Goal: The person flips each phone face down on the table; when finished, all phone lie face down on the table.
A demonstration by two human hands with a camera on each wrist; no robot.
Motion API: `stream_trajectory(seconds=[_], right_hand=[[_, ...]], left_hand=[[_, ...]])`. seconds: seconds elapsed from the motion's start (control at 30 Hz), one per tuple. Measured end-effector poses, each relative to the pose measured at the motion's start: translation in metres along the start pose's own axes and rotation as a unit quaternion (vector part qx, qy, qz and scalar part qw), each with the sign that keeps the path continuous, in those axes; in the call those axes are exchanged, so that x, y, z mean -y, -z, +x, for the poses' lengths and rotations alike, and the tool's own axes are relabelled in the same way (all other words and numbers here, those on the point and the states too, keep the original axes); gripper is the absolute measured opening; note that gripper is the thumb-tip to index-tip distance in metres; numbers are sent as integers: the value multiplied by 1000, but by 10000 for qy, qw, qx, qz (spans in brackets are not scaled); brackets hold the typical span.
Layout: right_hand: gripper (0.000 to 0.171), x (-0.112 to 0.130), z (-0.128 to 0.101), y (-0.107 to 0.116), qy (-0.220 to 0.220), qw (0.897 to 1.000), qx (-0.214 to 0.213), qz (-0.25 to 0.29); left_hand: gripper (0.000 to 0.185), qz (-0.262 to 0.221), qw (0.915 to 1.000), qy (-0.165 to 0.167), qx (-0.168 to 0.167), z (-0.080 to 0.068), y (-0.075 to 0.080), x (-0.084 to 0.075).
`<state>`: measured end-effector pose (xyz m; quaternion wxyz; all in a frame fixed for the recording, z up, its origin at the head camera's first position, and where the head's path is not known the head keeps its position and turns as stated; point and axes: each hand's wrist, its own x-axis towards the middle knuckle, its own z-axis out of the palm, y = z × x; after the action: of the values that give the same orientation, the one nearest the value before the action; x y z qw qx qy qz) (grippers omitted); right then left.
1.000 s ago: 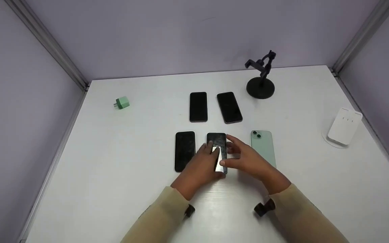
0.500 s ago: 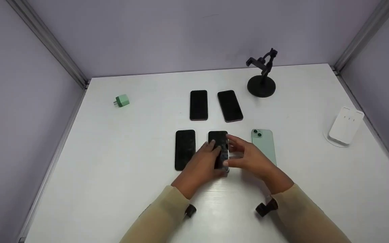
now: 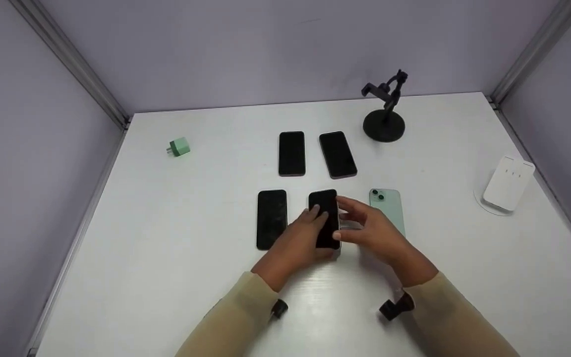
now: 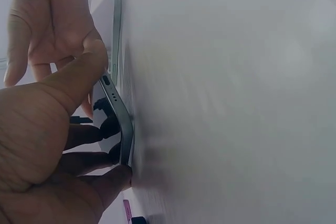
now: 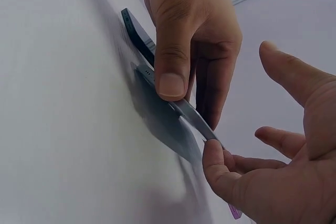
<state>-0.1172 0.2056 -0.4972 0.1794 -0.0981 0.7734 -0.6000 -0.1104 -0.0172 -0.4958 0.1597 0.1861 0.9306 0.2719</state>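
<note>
A black-screened phone (image 3: 326, 235) lies face up between both hands, its right side tilted up off the white table. My left hand (image 3: 296, 243) grips it: the thumb is on the bottom edge (image 4: 118, 106) and the fingers reach across to the left side and screen. At the raised right edge, fingertips of my right hand (image 3: 372, 229) touch the phone (image 5: 197, 119) from the side. The right thumb stands apart from it in the right wrist view. Left of the held phone is another black phone (image 3: 271, 218); a mint-green phone (image 3: 387, 208) lies camera side up on the right, partly behind the right hand.
Farther back lie two more dark phones (image 3: 292, 153), one upright and one angled (image 3: 338, 154). Behind them stands a black phone stand (image 3: 383, 126). A green plug charger (image 3: 180, 147) sits at back left, a white socket block (image 3: 508, 183) near the right wall. Panels enclose the table.
The gripped phone has shifted slightly to the right and away, and tilted up at its right side. The bright reflection on its screen is gone. Both hands moved slightly with it.
</note>
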Motion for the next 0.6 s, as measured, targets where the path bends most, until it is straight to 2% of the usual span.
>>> stream_trajectory(seconds=[0.27,0.6], right_hand=[[90,-2,0,0,-27,9998,-9,193],[90,1,-3,1,-9,9989,6,469]], left_hand=[[92,-32,10000,-7,-13,1,0,2],[86,-520,9981,-106,-304,2,0,4]])
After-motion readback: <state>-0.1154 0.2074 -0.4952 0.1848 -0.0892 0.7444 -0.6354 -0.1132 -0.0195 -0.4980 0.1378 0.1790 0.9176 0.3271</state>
